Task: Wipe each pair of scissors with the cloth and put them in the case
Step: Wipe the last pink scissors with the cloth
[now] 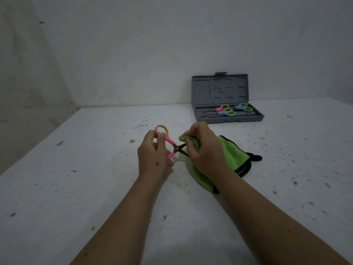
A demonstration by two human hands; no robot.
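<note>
The scissors (168, 142) held in the left hand (152, 155) have pink handles with a yellow-green lining inside the finger loop, and dark, nearly black blades. The cloth (229, 150) gripped by the right hand (202, 150) and trailing beneath and beyond it is bright lime green with a black edging. Farther off beyond the right hand, the case (219, 88) is plain slate grey, lid and tray alike; the scissors in the case (232, 109) have handles of light blue and pink, each loop lined in yellow-green. The table (95, 169) under both hands is off-white, flecked with small dark grey spots. The wall (133, 54) behind is a dull, stained white.
</note>
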